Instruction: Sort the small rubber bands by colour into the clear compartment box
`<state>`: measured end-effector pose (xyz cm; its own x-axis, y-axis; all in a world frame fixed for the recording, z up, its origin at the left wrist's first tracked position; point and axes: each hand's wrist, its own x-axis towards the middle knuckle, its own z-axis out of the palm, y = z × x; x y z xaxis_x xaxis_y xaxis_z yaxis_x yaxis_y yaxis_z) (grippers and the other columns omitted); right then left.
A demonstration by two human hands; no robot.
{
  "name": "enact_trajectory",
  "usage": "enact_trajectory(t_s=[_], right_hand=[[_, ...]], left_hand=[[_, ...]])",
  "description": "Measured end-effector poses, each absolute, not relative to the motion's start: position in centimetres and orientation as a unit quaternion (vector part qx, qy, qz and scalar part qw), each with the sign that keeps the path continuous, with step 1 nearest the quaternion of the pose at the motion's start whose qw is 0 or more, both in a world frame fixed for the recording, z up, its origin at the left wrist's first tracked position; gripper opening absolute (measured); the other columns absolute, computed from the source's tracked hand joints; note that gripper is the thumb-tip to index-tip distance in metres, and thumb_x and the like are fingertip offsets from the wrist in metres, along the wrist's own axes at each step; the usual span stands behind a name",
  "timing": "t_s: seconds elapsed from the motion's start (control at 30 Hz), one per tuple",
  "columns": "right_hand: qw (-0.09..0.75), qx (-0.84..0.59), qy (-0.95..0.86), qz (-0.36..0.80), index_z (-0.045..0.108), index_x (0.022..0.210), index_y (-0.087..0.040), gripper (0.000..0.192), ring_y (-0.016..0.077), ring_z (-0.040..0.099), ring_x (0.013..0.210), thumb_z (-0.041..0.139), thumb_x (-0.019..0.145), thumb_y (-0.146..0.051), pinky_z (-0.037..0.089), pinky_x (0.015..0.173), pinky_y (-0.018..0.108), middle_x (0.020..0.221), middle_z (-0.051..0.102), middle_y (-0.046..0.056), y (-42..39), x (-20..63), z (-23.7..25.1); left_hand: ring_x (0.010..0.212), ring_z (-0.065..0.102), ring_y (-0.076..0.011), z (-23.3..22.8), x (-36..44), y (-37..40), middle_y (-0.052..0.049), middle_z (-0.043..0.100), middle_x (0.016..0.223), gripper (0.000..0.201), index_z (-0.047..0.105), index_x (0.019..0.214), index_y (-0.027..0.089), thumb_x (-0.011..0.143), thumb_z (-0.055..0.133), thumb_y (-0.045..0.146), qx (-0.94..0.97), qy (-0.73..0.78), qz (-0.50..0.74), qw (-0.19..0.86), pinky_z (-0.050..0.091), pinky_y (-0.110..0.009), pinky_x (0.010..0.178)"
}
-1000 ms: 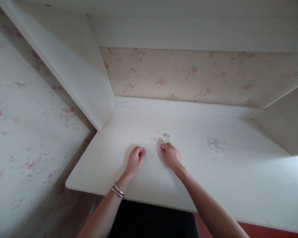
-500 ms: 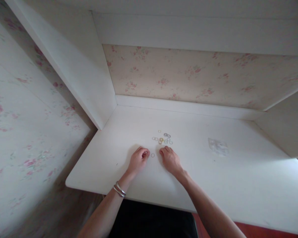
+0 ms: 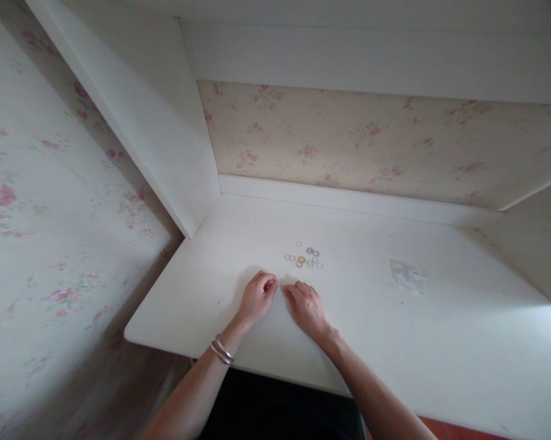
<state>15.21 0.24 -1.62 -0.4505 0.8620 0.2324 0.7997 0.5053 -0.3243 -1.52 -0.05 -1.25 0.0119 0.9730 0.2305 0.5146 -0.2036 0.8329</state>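
2 hands meet fingertip to fingertip on our white desk (image 3: pixel 440 342): our left hand (image 3: pixel 257 297) curled loosely, our right hand (image 3: pixel 306 305) flat, neither visibly gripping anything. Small round rings (image 3: pixel 304 258), thin and coloured, lie scattered just beyond them, with a crinkled clear bag (image 3: pixel 408 275) well apart to the right.

A clear plastic bag (image 3: pixel 409 275) lies on the white desk (image 3: pixel 440 342) below floral wallpaper (image 3: pixel 371 140).

A little bunch of tiny thin rings (image 3: pixel 304 259), some gold, some silvery, a couple greenish, lies flat and loosely scattered on the white counter (image 3: pixel 440 342), just past the fingertips of both hands, too small to count.
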Motion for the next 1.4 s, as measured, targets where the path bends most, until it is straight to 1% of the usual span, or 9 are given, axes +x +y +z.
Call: enact_trajectory(t_s=[0.13, 0.23, 0.43, 0.6, 0.77, 0.87, 1.0, 1.2, 1.4], right_hand=[[0.177, -0.491, -0.850, 0.077, 0.063, 0.094, -0.022, 0.024, 0.0159, 0.054, 0.075, 0.040, 0.094, -0.022, 0.038, 0.071, 0.027, 0.082, 0.060, 0.004, 0.2, 15.1, -1.7], [0.190, -0.492, -0.846, 0.081, 0.064, 0.095, -0.021, 0.025, 0.0156, 0.054, 0.075, 0.038, 0.094, -0.023, 0.039, 0.070, 0.026, 0.080, 0.059, 0.004, 0.1, 15.2, -1.9], [0.285, -0.531, -0.786, 0.139, 0.065, 0.090, -0.020, 0.034, 0.0132, 0.055, 0.070, 0.033, 0.096, -0.030, 0.041, 0.068, 0.023, 0.073, 0.059, 0.004, -1.1, 16.3, -1.9], [0.343, -0.549, -0.733, 0.209, 0.066, 0.094, -0.021, 0.033, 0.0126, 0.058, 0.066, 0.037, 0.093, -0.037, 0.044, 0.067, 0.022, 0.078, 0.065, 0.005, -2.5, 17.6, -1.8], [0.349, -0.563, -0.708, 0.245, 0.067, 0.093, -0.022, 0.035, 0.0132, 0.060, 0.064, 0.038, 0.091, -0.041, 0.046, 0.065, 0.023, 0.081, 0.068, 0.005, -2.6, 17.9, -1.8], [0.358, -0.565, -0.696, 0.262, 0.067, 0.092, -0.022, 0.034, 0.0125, 0.059, 0.061, 0.039, 0.090, -0.041, 0.046, 0.061, 0.022, 0.082, 0.069, 0.004, -2.2, 17.9, -1.9], [0.356, -0.570, -0.689, 0.272, 0.068, 0.091, -0.021, 0.033, 0.0118, 0.057, 0.058, 0.040, 0.090, -0.040, 0.044, 0.057, 0.022, 0.078, 0.068, 0.003, -1.8, 18.1, -2.1], [0.348, -0.567, -0.697, 0.267, 0.069, 0.090, -0.023, 0.031, 0.0127, 0.061, 0.067, 0.040, 0.089, -0.036, 0.046, 0.062, 0.022, 0.086, 0.069, 0.003, -1.8, 18.2, -1.7], [0.349, -0.564, -0.692, 0.284, 0.068, 0.090, -0.023, 0.029, 0.0130, 0.061, 0.067, 0.042, 0.089, -0.036, 0.045, 0.061, 0.022, 0.087, 0.070, 0.003, -1.7, 18.2, -1.7]], left_hand=[[0.073, 0.054, -0.0124, -1.2, -1.5, 0.0, -0.002, 0.058, 0.080, 0.017, 0.061, 0.083, 0.018, 0.088, 0.047, 0.026, 0.657, 0.571, 0.408, 0.273, 0.044, -0.025, 0.068], [0.073, 0.055, -0.0125, -1.1, -1.6, 0.1, -0.002, 0.058, 0.080, 0.018, 0.061, 0.084, 0.018, 0.088, 0.047, 0.027, 0.654, 0.576, 0.411, 0.268, 0.044, -0.025, 0.067], [0.073, 0.055, -0.0122, -1.3, -1.5, 0.1, -0.003, 0.059, 0.081, 0.017, 0.061, 0.085, 0.018, 0.088, 0.047, 0.026, 0.649, 0.579, 0.418, 0.262, 0.046, -0.025, 0.068], [0.071, 0.056, -0.0124, -1.6, -1.4, 1.1, -0.003, 0.060, 0.081, 0.017, 0.062, 0.085, 0.018, 0.087, 0.047, 0.027, 0.646, 0.592, 0.412, 0.250, 0.046, -0.025, 0.066], [0.075, 0.058, -0.0135, -1.3, -1.2, 3.5, -0.004, 0.062, 0.086, 0.016, 0.062, 0.086, 0.019, 0.087, 0.048, 0.025, 0.688, 0.594, 0.360, 0.211, 0.047, -0.026, 0.070], [0.081, 0.060, -0.0141, -1.1, -0.8, 5.1, -0.005, 0.061, 0.095, 0.015, 0.062, 0.093, 0.020, 0.087, 0.050, 0.025, 0.728, 0.593, 0.294, 0.179, 0.047, -0.025, 0.073], [0.084, 0.060, -0.0153, -1.0, 0.1, 6.8, -0.005, 0.059, 0.104, 0.019, 0.062, 0.102, 0.024, 0.087, 0.051, 0.029, 0.756, 0.598, 0.230, 0.137, 0.046, -0.025, 0.071], [0.081, 0.058, -0.0149, -0.8, 0.8, 8.2, -0.005, 0.057, 0.100, 0.019, 0.065, 0.091, 0.021, 0.090, 0.047, 0.029, 0.768, 0.603, 0.178, 0.123, 0.044, -0.025, 0.070], [0.080, 0.058, -0.0146, -1.2, -0.1, 7.3, -0.005, 0.056, 0.096, 0.019, 0.062, 0.089, 0.020, 0.091, 0.044, 0.023, 0.782, 0.588, 0.170, 0.119, 0.045, -0.024, 0.069]])
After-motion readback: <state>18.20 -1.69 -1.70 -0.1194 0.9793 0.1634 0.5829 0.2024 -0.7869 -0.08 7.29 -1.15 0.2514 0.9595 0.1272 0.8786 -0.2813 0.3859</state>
